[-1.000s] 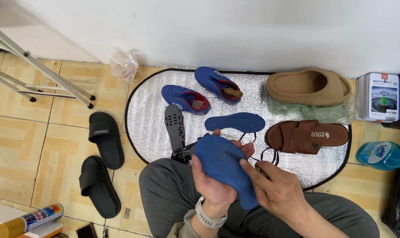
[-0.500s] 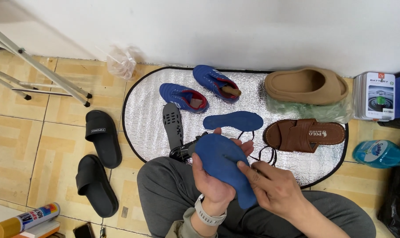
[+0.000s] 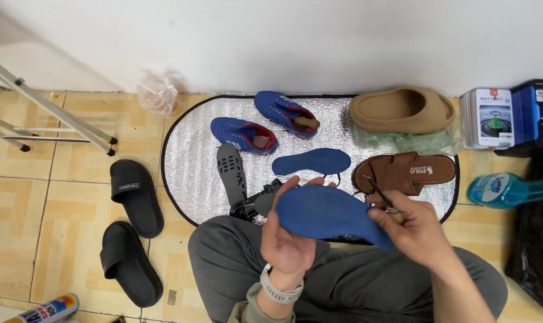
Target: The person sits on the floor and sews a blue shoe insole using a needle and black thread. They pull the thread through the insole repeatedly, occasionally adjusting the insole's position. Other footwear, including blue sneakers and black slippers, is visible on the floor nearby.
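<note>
A spray can (image 3: 44, 308) with a red, yellow and blue label lies at the bottom left corner of the tiled floor, near two black slides (image 3: 134, 230). A crumpled clear bag (image 3: 157, 91) sits by the wall, just left of the silver mat (image 3: 190, 161). On the mat lie two blue shoes (image 3: 262, 122), a grey insole (image 3: 231, 172) and a blue insole (image 3: 311, 161). The left hand (image 3: 289, 239) grips a second blue insole, the held insole (image 3: 331, 212), from below, above the lap; the right hand (image 3: 415, 230) pinches its right end and a thin dark tool (image 3: 379, 192). Right of them lie a brown sandal (image 3: 403, 173) and tan slipper (image 3: 400, 110), then a white-and-blue box (image 3: 490, 116), upright by the wall, and a blue bottle (image 3: 507, 188) lying flat.
</note>
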